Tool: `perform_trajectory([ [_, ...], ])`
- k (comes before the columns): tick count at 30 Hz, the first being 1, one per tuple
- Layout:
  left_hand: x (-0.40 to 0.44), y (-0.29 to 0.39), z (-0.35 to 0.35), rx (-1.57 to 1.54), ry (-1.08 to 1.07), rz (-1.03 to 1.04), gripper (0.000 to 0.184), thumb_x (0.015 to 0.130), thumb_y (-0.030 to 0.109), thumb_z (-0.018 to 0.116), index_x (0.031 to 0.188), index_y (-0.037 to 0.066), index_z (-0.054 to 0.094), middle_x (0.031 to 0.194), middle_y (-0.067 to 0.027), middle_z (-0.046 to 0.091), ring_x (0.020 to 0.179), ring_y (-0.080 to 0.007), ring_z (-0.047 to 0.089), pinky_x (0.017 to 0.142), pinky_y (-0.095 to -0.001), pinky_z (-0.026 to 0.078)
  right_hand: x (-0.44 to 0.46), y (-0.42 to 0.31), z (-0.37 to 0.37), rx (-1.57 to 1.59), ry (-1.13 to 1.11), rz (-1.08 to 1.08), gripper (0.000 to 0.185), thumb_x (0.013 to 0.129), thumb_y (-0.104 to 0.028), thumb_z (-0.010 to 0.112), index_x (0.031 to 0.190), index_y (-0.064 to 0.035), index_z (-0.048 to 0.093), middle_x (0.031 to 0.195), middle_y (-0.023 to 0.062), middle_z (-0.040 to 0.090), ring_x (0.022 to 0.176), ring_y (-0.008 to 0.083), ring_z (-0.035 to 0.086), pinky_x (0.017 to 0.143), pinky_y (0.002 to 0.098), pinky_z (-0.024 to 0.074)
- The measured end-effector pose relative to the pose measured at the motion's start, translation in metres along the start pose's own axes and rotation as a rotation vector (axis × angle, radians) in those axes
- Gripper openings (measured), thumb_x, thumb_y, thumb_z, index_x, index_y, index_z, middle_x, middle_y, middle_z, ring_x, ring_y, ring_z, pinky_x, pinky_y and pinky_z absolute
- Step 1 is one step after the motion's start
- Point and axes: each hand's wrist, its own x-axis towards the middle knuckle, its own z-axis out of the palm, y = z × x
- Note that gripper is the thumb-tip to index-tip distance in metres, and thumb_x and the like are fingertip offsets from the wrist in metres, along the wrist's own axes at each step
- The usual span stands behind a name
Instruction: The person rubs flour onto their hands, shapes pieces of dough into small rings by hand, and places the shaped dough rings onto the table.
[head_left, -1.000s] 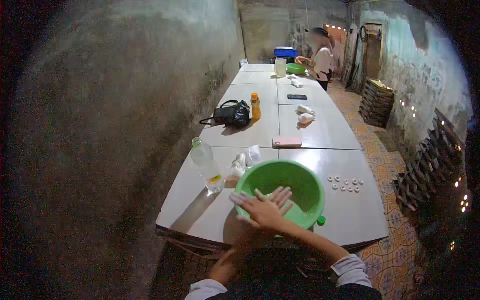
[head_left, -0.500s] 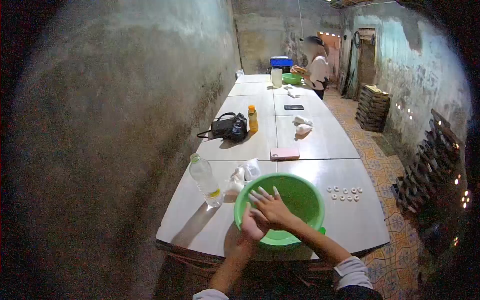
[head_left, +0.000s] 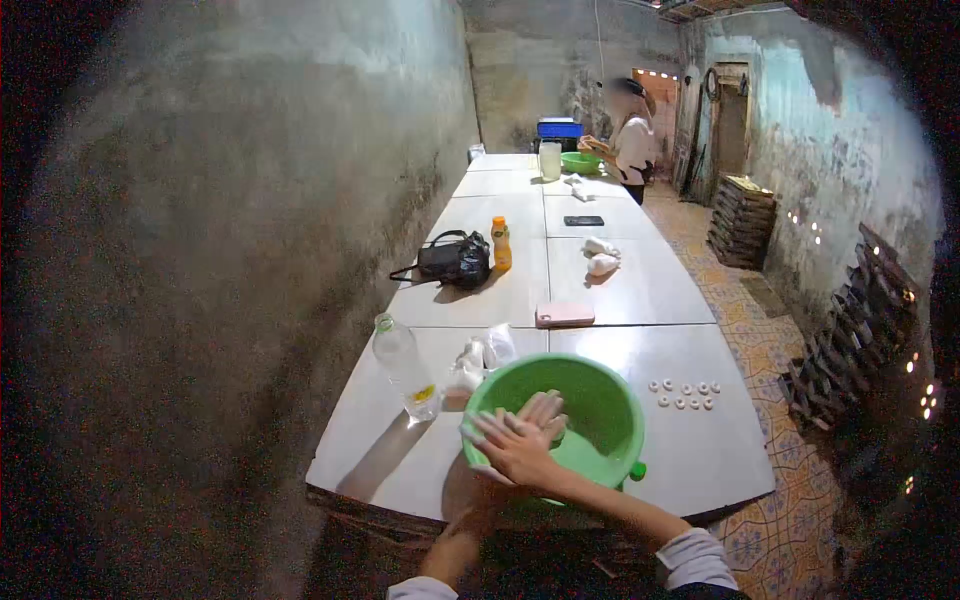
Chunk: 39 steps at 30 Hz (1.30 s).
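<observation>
Over the near left part of a green basin (head_left: 625, 400), my two hands press together palm to palm, crossing each other. On top lies my right hand (head_left: 515, 450), its fingers stretched toward the upper left and whitened at the tips. Beneath it, my left hand (head_left: 543, 412) points its straight, whitish fingers toward the upper right. Whether anything sits between the palms is hidden. Several small white rings (head_left: 686, 390) lie in two rows right of the basin. White plastic bags (head_left: 499, 346) rest just behind the basin's left side.
A clear bottle (head_left: 404, 365) stands left of the basin. Farther back are a pink phone (head_left: 565, 315), a black bag (head_left: 454, 262), an orange bottle (head_left: 501, 245), white bundles (head_left: 602, 263) and a dark phone (head_left: 584, 221). At the far end a person (head_left: 632, 145) stands by another green basin (head_left: 580, 163).
My hands have slid against each other: the right has moved down and left, while the left fingers now reach out to the upper right. The view has shifted slightly.
</observation>
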Motion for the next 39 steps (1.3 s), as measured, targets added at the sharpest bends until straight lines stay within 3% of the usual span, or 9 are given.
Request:
perform_trajectory([
  [2, -0.01, 0.026, 0.064, 0.069, -0.798, -0.847, 0.07, 0.09, 0.052, 0.025, 0.142, 0.007, 0.012, 0.146, -0.0166, 0.017, 0.136, -0.0303, 0.016, 0.11, -0.0472, 0.013, 0.02, 0.01, -0.01, 0.216, -0.413, 0.053, 0.059, 0.09, -0.05, 0.037, 0.136, -0.0144, 0.035, 0.141, 0.0131, 0.033, 0.127, 0.0321, 0.036, 0.105, 0.0577, 0.0113],
  [5, -0.028, 0.047, 0.107, 0.13, -0.116, -0.734, 0.053, 0.095, 0.045, 0.029, 0.134, 0.01, 0.034, 0.136, -0.0141, 0.037, 0.122, -0.0273, 0.04, 0.1, -0.0462, 0.035, 0.036, 0.03, -0.041, -0.011, -0.455, 0.229, 0.058, 0.09, -0.048, 0.036, 0.138, -0.014, 0.032, 0.143, 0.013, 0.029, 0.13, 0.0331, 0.03, 0.106, 0.0577, 0.0097],
  [6, -0.013, 0.055, 0.085, -0.455, -0.368, -0.909, 0.061, 0.094, 0.05, 0.023, 0.136, 0.007, 0.03, 0.137, -0.0152, 0.035, 0.125, -0.0279, 0.037, 0.104, -0.0462, 0.028, 0.032, 0.029, -0.042, -0.011, -0.453, 0.23, 0.058, 0.09, -0.048, 0.036, 0.138, -0.014, 0.032, 0.143, 0.013, 0.029, 0.13, 0.0331, 0.03, 0.106, 0.0577, 0.0097],
  [14, -0.028, 0.026, 0.086, -0.374, -0.344, -1.028, 0.083, 0.086, 0.062, 0.021, 0.142, 0.004, 0.002, 0.149, -0.0162, 0.005, 0.137, -0.0331, 0.008, 0.108, -0.0548, 0.009, 0.034, 0.004, -0.029, 0.097, -0.376, 0.121, 0.066, 0.089, -0.056, 0.033, 0.14, -0.0162, 0.026, 0.143, 0.0061, 0.031, 0.132, 0.0261, 0.029, 0.104, 0.061, 0.0103],
  [20, -0.019, 0.031, 0.081, 0.752, -0.621, -0.376, 0.092, 0.081, 0.066, 0.029, 0.141, 0.001, 0.004, 0.147, -0.0228, 0.005, 0.136, -0.0388, 0.008, 0.107, -0.0559, 0.01, 0.008, -0.01, -0.034, 0.071, -0.314, 0.021, 0.061, 0.091, -0.053, 0.028, 0.141, -0.0189, 0.024, 0.145, 0.0093, 0.025, 0.134, 0.0326, 0.021, 0.105, 0.0599, 0.0076],
  [22, -0.02, 0.02, 0.074, -0.298, -0.369, -0.926, 0.09, 0.083, 0.065, 0.028, 0.141, 0.0, 0.005, 0.147, -0.0225, 0.005, 0.136, -0.0367, 0.01, 0.107, -0.0548, 0.011, 0.035, -0.037, -0.066, -0.126, -0.53, -0.058, 0.061, 0.091, -0.053, 0.028, 0.142, -0.0205, 0.022, 0.146, 0.0071, 0.025, 0.134, 0.0321, 0.021, 0.105, 0.0606, 0.0087],
  [32, -0.022, 0.032, 0.077, 0.533, -0.62, -0.581, 0.082, 0.086, 0.066, 0.018, 0.142, 0.006, 0.007, 0.149, -0.0157, 0.005, 0.137, -0.0302, 0.008, 0.11, -0.0507, 0.008, 0.024, -0.023, -0.046, -0.024, -0.49, 0.016, 0.066, 0.089, -0.057, 0.031, 0.141, -0.0166, 0.025, 0.146, 0.0097, 0.023, 0.135, 0.0311, 0.019, 0.105, 0.0609, 0.0046],
  [34, -0.027, 0.02, 0.074, -0.135, -0.581, -0.994, 0.086, 0.084, 0.065, 0.024, 0.141, 0.003, 0.006, 0.149, -0.018, 0.002, 0.138, -0.0307, 0.003, 0.108, -0.0554, 0.009, 0.035, -0.023, -0.05, 0.16, -0.499, 0.032, 0.068, 0.088, -0.06, 0.029, 0.142, -0.0181, 0.023, 0.146, 0.0103, 0.023, 0.136, 0.031, 0.018, 0.105, 0.0597, 0.0065],
  [39, -0.03, 0.033, 0.096, -0.436, -0.569, -0.757, 0.085, 0.083, 0.07, 0.021, 0.142, 0.01, 0.015, 0.147, -0.016, 0.011, 0.136, -0.0305, 0.012, 0.11, -0.0497, 0.011, 0.014, 0.021, -0.028, -0.038, -0.267, 0.097, 0.064, 0.087, -0.056, 0.035, 0.135, -0.0144, 0.036, 0.139, 0.008, 0.037, 0.131, 0.0322, 0.029, 0.104, 0.0593, 0.0102],
])
